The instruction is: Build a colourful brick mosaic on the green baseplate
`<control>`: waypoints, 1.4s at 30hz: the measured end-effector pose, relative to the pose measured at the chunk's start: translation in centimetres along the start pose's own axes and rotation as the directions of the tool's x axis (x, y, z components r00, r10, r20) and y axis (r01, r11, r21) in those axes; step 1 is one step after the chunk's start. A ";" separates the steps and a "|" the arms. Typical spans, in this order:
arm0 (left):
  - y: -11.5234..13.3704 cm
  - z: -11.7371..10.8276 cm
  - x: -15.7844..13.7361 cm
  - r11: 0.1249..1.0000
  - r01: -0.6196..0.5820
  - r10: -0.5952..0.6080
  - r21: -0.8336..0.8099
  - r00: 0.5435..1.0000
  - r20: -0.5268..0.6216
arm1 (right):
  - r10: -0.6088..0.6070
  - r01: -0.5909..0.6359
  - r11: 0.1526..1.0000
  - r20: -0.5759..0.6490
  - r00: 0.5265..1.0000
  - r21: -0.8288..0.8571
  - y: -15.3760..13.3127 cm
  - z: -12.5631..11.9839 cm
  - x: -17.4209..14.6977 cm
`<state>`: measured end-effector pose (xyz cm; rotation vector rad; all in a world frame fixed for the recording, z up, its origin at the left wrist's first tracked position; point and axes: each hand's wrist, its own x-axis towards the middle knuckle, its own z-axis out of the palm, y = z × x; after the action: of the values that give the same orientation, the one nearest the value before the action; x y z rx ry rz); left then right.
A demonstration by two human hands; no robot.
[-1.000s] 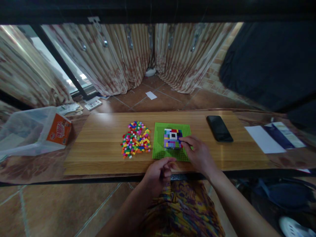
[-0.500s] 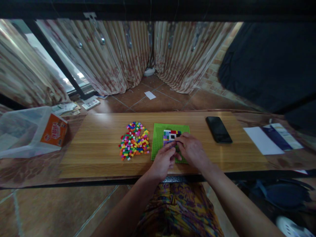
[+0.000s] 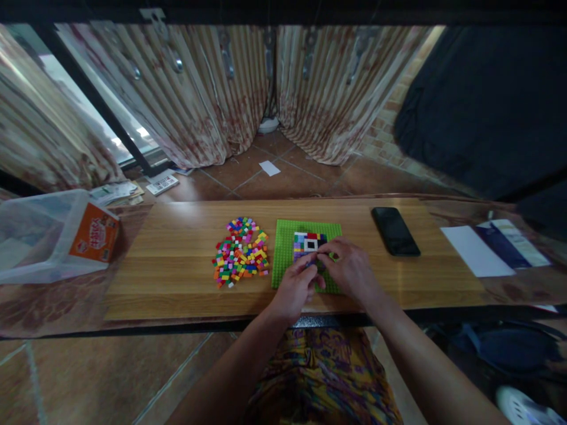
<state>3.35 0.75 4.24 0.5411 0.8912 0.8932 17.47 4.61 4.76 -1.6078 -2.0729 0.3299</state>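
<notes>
A green studded baseplate (image 3: 283, 242) lies on the wooden board before me. Near its middle is a patch of small coloured bricks (image 3: 305, 238), with a white square ringing a black one. My left hand (image 3: 297, 287) is over the plate's lower part, fingers bent and closed at the patch's lower edge. From the right, my right hand (image 3: 349, 265) meets it there, thumb and fingertips pinched together. Whatever is between the fingers of either hand is too small or hidden to name. Left of the plate lies a loose pile of small coloured bricks (image 3: 241, 254).
A black phone (image 3: 395, 231) rests on the wooden board (image 3: 168, 254) to the right. Beyond it lie a white paper (image 3: 476, 251) and a leaflet. A clear plastic bin (image 3: 39, 236) with an orange label stands at the far left. Curtains hang behind.
The right hand's fingers have shifted slightly down and right, showing more of the white-and-black square. The left hand stays nearly in place. The whole view has moved a little.
</notes>
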 end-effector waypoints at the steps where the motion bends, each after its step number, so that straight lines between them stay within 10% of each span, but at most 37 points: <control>1: 0.0 0.1 0.0 1.000 0.003 -0.003 0.003 1.000 -0.006 | 0.026 -0.026 0.999 -0.016 1.000 0.028 0.1 0.1 0.0; 11: 0.0 0.4 0.1 0.999 -0.006 0.007 0.049 1.000 -0.024 | 0.370 -0.302 0.856 -0.089 0.925 0.420 1.7 0.5 -0.5; 25: -0.1 0.7 -0.1 0.998 -0.022 0.025 0.065 0.998 -0.053 | 0.507 -0.411 0.679 0.017 0.862 0.608 1.5 2.5 0.1; 36: 0.6 -0.3 -1.6 0.883 0.017 -0.038 -0.469 0.999 -0.035 | 0.456 -0.298 0.723 -0.106 0.884 0.624 0.6 1.6 -2.0; 42: 1.7 -0.8 -2.5 0.789 0.023 -0.021 -0.614 1.000 0.010 | 0.129 -0.085 0.823 -0.039 0.991 0.562 -3.6 -0.9 -5.5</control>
<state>1.12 -0.36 6.15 -0.0410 0.5477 1.0959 15.91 -1.74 5.94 -1.3416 -1.6148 0.8213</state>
